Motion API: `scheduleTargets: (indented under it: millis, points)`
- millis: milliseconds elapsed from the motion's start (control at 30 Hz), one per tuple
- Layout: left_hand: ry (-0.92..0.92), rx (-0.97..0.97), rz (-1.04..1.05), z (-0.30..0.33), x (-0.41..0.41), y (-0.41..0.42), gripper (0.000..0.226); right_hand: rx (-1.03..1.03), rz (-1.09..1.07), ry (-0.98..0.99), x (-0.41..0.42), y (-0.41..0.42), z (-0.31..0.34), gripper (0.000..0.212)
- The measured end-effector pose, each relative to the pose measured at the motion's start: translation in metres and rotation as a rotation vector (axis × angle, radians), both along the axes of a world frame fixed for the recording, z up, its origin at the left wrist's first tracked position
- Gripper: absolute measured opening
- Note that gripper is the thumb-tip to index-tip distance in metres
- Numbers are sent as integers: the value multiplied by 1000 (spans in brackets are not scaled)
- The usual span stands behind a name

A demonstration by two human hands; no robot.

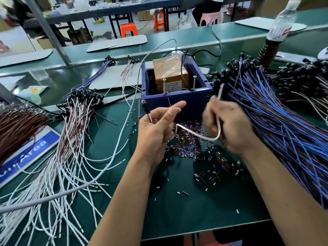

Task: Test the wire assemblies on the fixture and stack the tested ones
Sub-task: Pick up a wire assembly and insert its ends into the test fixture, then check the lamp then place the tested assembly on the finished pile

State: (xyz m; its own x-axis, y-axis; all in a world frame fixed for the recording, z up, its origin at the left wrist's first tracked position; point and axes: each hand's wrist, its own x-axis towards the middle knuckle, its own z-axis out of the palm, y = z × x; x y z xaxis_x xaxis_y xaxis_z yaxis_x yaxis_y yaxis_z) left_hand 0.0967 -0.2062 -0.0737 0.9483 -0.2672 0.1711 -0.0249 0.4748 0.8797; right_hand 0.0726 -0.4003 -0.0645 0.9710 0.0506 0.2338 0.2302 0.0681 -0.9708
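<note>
The left hand [158, 128] pinches a wire assembly [198, 134] near its black end piece, index finger stretched out, brown lead poking up past the fingertips. The assembly's white lead loops across to the right hand [227, 125], which is blurred and curls around it. Below and between both hands lies a scatter of cut insulation bits [190, 148] on the green mat [159, 201]. Just beyond the fingers stands the blue fixture box [177, 102] with two upright screws [194, 83]. Left of the left hand spreads a white-wire stack [71, 139]; right of the right hand, a blue-wire pile [284, 121].
</note>
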Motion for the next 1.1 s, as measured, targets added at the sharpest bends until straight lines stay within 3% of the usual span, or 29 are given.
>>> scheduleTargets:
  millis: [100, 300, 433, 500, 600, 867, 1100]
  points:
    - [3, 21, -79, 1, -5, -4, 16, -278, 91, -13, -4, 22, -6, 57]
    - [32, 23, -150, 3, -10, -7, 28, -340, 140, 16, -4, 28, -14, 52]
    - [91, 30, -140, 1, -7, -6, 31, -198, 154, 12, -5, 26, -14, 52]
    - [148, 39, -130, -1, -5, -6, 29, -54, 59, 35, -3, 27, -14, 54]
    - [166, 39, -186, -4, -1, -8, 28, 97, -50, 65, 1, 34, -11, 36]
    - [229, 71, -270, -10, 6, -7, 23, 144, 10, 111, 3, 23, -7, 18]
    - [213, 163, -278, -12, 5, -4, 17, 139, -222, 101, 9, 24, -8, 10]
